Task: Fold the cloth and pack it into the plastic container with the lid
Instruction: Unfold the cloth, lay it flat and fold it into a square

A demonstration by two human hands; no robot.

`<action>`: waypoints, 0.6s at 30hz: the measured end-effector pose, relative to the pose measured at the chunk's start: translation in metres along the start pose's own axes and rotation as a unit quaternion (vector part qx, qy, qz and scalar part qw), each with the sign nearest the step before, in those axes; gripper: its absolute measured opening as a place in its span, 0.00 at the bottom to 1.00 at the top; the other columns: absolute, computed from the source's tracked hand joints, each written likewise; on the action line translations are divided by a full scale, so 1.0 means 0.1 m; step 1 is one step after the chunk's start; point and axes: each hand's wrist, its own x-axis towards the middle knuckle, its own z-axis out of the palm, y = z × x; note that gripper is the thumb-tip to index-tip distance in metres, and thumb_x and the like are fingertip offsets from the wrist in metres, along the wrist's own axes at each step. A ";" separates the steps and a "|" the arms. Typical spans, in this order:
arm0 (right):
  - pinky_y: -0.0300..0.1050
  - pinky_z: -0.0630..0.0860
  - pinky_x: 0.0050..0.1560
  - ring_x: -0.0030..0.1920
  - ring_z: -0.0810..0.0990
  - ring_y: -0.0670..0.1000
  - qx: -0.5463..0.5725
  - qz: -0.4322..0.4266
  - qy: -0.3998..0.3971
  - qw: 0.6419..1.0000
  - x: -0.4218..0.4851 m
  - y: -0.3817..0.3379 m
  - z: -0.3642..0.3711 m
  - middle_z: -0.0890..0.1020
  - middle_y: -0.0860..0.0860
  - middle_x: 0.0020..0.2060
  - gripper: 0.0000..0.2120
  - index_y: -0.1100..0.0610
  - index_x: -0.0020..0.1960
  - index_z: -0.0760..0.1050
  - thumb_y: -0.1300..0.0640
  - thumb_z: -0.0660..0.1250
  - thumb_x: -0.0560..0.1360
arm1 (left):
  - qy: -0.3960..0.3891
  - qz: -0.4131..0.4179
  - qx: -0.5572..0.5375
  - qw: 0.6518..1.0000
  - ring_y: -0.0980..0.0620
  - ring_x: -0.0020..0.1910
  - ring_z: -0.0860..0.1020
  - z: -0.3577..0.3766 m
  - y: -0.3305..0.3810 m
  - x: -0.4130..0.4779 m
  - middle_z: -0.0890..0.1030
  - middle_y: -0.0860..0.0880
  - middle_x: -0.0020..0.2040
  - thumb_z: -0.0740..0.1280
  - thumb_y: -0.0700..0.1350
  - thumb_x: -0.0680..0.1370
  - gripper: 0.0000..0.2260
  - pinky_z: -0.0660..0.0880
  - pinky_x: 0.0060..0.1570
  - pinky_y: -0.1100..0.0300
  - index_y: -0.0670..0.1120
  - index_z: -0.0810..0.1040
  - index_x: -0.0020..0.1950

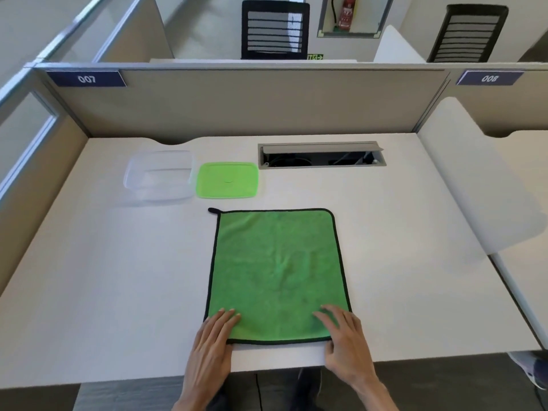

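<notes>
A green cloth (pixel 277 271) with a black edge and a small loop at its far left corner lies flat on the white desk (pixel 118 277). My left hand (pixel 212 342) rests flat on the cloth's near left corner, fingers spread. Over the near right corner lies my right hand (pixel 345 339), fingers on top and thumb at the cloth's near edge. Neither hand has lifted the cloth. Behind the cloth to the left stands a clear plastic container (pixel 160 176), uncovered, with nothing in it. Its green lid (pixel 227 180) lies flat on the desk just right of it.
A grey cable slot (pixel 321 154) with its flap up is set in the desk behind the cloth. Beige partition walls (pixel 237 99) close the desk at the back and left, a white divider (pixel 474 185) at the right. The desk's near edge runs under my wrists.
</notes>
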 end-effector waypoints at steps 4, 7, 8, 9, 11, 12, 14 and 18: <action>0.52 0.66 0.82 0.74 0.73 0.48 0.003 -0.010 0.002 1.000 -0.01 0.07 -0.01 0.78 0.45 0.72 0.32 0.50 0.71 0.80 0.68 0.73 0.69 | 0.024 -0.010 -0.012 1.000 0.53 0.82 0.69 0.07 0.13 0.03 0.73 0.53 0.82 0.61 0.44 0.78 0.30 0.55 0.86 0.59 0.50 0.73 0.82; 0.49 0.73 0.77 0.67 0.78 0.47 0.007 -0.009 0.031 0.999 -0.02 0.14 -0.05 0.82 0.44 0.64 0.27 0.51 0.62 0.83 0.70 0.76 0.66 | 0.031 -0.021 -0.025 0.999 0.52 0.79 0.73 0.05 0.15 -0.01 0.77 0.53 0.79 0.61 0.44 0.80 0.27 0.53 0.86 0.63 0.51 0.74 0.81; 0.47 0.74 0.75 0.64 0.80 0.46 0.006 -0.013 0.047 0.999 0.00 0.16 -0.06 0.83 0.44 0.60 0.25 0.51 0.58 0.84 0.70 0.77 0.65 | 0.038 -0.019 -0.026 0.999 0.53 0.78 0.74 0.02 0.15 0.00 0.79 0.53 0.77 0.61 0.45 0.81 0.26 0.53 0.86 0.65 0.51 0.74 0.81; 0.46 0.75 0.71 0.60 0.81 0.46 0.001 -0.018 0.065 0.998 0.04 0.17 -0.08 0.84 0.44 0.56 0.23 0.51 0.55 0.84 0.71 0.78 0.64 | 0.045 -0.016 -0.025 0.999 0.53 0.77 0.75 -0.01 0.14 0.04 0.80 0.53 0.76 0.61 0.45 0.82 0.25 0.54 0.85 0.66 0.52 0.75 0.80; 0.46 0.78 0.63 0.53 0.83 0.46 -0.006 -0.017 0.095 0.995 0.18 0.18 -0.15 0.85 0.44 0.51 0.19 0.52 0.50 0.84 0.70 0.79 0.65 | 0.052 -0.012 -0.017 0.998 0.53 0.76 0.76 -0.08 0.13 0.14 0.82 0.54 0.74 0.61 0.46 0.85 0.22 0.58 0.84 0.66 0.51 0.77 0.78; 0.47 0.78 0.61 0.51 0.83 0.47 -0.011 -0.009 0.107 0.994 0.27 0.18 -0.19 0.85 0.45 0.49 0.17 0.53 0.49 0.84 0.70 0.80 0.65 | 0.056 -0.009 -0.013 0.998 0.52 0.75 0.78 -0.10 0.13 0.20 0.83 0.53 0.73 0.62 0.45 0.85 0.20 0.62 0.82 0.64 0.51 0.79 0.77; 0.48 0.76 0.59 0.49 0.83 0.49 -0.022 0.011 0.137 0.990 0.44 0.15 -0.25 0.85 0.47 0.48 0.15 0.54 0.49 0.84 0.69 0.78 0.67 | 0.070 0.001 -0.004 0.998 0.51 0.73 0.80 -0.17 0.08 0.34 0.84 0.53 0.71 0.65 0.44 0.84 0.20 0.70 0.78 0.60 0.51 0.81 0.76; 0.48 0.70 0.56 0.48 0.81 0.51 -0.023 0.028 0.216 0.976 0.82 0.11 -0.43 0.84 0.47 0.47 0.10 0.55 0.49 0.83 0.65 0.70 0.71 | 0.097 0.016 0.008 0.995 0.49 0.67 0.83 -0.39 0.04 0.77 0.87 0.51 0.66 0.64 0.45 0.85 0.18 0.76 0.69 0.55 0.50 0.83 0.74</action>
